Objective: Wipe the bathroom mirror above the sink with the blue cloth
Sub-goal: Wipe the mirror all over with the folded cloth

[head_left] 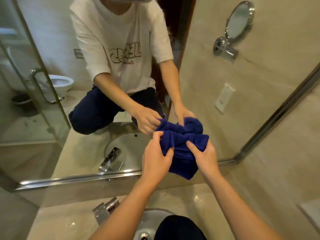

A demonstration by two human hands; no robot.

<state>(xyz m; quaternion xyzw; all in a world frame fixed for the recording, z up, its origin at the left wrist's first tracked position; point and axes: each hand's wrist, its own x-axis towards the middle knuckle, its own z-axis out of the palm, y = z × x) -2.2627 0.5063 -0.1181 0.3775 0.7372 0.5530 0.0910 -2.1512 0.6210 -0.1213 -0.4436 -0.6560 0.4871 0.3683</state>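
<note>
Hands together now: left hand (156, 158) and right hand (204, 154) both clutch the bunched blue cloth (183, 149) against the mirror (86, 118), low above the sink (149, 222) (flatten it first, surely) for wider strokes.

We lose most of both hands' fingertips: left hand (156, 158) and right hand (204, 155) have fingers buried in the folds of the blue cloth (183, 149), so we can't tell where the cloth meets the mirror (52, 40). Sink (149, 220) is cut off by the bottom edge and partly covered by a dark shape (178, 229) we can't identify. Tap (105, 209) is half behind the left forearm. Wall panel (224, 97) markings are too small to read.
</note>
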